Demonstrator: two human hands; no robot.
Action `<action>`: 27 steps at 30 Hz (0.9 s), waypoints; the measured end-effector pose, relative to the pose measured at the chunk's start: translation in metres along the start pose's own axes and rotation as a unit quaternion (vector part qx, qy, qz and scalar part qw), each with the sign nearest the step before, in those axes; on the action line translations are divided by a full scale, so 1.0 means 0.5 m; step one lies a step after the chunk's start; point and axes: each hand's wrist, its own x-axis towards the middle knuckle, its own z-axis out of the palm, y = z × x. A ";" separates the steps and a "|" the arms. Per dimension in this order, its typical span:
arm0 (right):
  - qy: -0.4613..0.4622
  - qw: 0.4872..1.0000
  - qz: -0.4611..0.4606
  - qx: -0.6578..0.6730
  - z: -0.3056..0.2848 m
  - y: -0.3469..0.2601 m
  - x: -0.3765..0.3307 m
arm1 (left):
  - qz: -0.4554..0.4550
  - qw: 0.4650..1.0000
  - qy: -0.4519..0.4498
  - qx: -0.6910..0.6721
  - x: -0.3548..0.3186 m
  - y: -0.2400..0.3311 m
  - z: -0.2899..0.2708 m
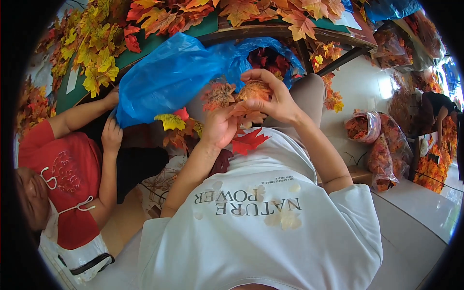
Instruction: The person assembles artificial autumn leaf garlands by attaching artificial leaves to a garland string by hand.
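Note:
My left hand [220, 128], palm turned up, is closed on the lower end of a bunch of artificial maple leaves [220, 95] in orange and rust tones, above my lap. My right hand [278, 99] curls around an orange leaf [255, 90] of the same bunch, thumb and fingers bent over it. The stems are hidden by my fingers. Just below the hands, a bright red maple leaf [250, 141] rests against my white shirt. A dark red leaf [222, 162] lies beside my left forearm. Beyond my hands, an open blue plastic bag [285, 50] holds dark red leaves.
At my left, a co-worker in a red top [72, 169] holds a large blue bag [164, 79] with both hands. Heaped leaves [241, 12] cover the table ahead, some hanging over its edge. Bagged leaves [382, 145] stand on the floor at right, near another person [437, 108].

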 end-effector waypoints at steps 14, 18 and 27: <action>0.226 0.941 -0.172 0.186 0.006 -0.192 -0.034 | 0.324 0.883 0.076 0.330 -0.065 0.075 0.237; 0.325 0.800 -0.376 -0.334 0.054 -0.235 -0.013 | 0.309 0.894 0.100 0.308 -0.056 0.067 0.207; 0.118 0.988 -0.022 -0.096 0.053 -0.121 -0.011 | 0.303 0.868 0.108 0.379 -0.042 0.060 0.168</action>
